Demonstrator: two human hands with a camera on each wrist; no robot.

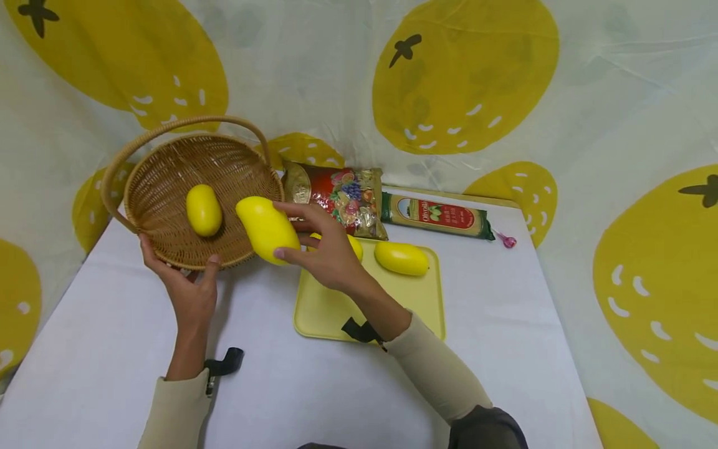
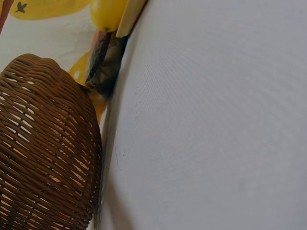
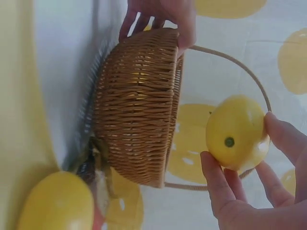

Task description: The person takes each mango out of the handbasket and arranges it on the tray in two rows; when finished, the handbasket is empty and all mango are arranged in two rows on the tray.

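Observation:
My left hand (image 1: 191, 293) grips the near rim of a round wicker basket (image 1: 168, 168), thumb over the edge and fingers spread along its outer side. One yellow mango (image 1: 204, 211) lies inside the basket. Between the thumb and fingers of my right hand (image 1: 331, 249) is a second mango (image 1: 266, 229), held up just right of the basket rim. The right wrist view shows this mango's green stem end, with the basket's woven side (image 3: 134, 105) behind. Two more mangoes lie on a pale yellow tray (image 1: 370, 312): one partly hidden by my right hand, the other (image 1: 401, 259) in plain sight.
Behind the tray sits a shiny gold and red fruit-print bag (image 1: 342, 193). To its right lie a long Olivoilà packet (image 1: 434, 215) and a small pink lollipop (image 1: 507, 241). White cloth (image 1: 505, 349) covers the table; a lemon-print curtain (image 1: 314, 68) hangs behind.

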